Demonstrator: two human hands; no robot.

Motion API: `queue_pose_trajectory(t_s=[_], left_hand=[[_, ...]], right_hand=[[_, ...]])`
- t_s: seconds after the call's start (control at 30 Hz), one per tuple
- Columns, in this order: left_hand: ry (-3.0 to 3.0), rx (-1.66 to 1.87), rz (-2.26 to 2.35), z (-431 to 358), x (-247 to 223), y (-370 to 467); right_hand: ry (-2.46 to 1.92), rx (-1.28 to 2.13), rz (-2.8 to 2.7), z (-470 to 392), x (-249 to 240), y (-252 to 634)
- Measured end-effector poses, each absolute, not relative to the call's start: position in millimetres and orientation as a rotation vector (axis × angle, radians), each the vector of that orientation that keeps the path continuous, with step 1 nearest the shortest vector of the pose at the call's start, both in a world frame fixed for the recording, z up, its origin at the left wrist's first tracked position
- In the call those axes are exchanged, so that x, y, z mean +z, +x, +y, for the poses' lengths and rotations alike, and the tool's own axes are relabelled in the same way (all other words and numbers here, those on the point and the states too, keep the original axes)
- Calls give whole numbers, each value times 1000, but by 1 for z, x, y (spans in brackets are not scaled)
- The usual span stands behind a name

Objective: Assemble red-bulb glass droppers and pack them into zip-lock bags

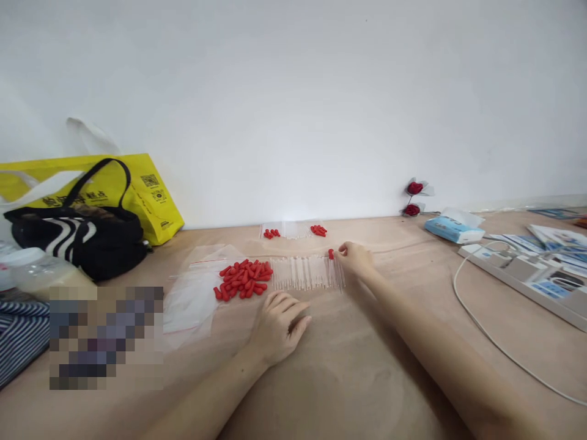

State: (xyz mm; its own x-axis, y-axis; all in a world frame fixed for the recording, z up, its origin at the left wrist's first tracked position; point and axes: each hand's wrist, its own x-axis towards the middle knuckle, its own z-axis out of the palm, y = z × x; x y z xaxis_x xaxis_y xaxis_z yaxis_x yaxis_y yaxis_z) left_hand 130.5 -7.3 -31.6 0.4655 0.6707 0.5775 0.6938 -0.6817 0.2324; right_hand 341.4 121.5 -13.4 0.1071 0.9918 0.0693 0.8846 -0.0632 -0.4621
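Observation:
A heap of small red bulb-shaped pieces [243,279] lies just beyond my left hand [280,324], which rests on the table with its fingers loosely apart and nothing in them. Right of the heap runs a row of thin clear tubes [298,272]. At the row's right end, a red piece [331,253] sits at the far end of the tubes. Beside it, my right hand [356,258] has thumb and index finger pinched together; what is between them is too small to make out.
Clear zip bags [195,293] lie left of the heap. Behind the row, another bag [293,230] has red pieces on it. A black bag [87,238] and yellow bag [158,208] stand left. Right are a tissue pack [453,227], a power strip [527,275] and its cable [486,342].

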Motion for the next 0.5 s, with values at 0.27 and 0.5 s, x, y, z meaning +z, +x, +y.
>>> queue_pose_trajectory(t_s=[0.27, 0.5], left_hand=[[-2675, -975, -1249, -7, -31, 132], [-2682, -969, -1240, -8, -29, 132]], right_hand=[[-2122, 461, -1925, 103, -20, 354], [-2069, 447, -1926, 109, -28, 350]])
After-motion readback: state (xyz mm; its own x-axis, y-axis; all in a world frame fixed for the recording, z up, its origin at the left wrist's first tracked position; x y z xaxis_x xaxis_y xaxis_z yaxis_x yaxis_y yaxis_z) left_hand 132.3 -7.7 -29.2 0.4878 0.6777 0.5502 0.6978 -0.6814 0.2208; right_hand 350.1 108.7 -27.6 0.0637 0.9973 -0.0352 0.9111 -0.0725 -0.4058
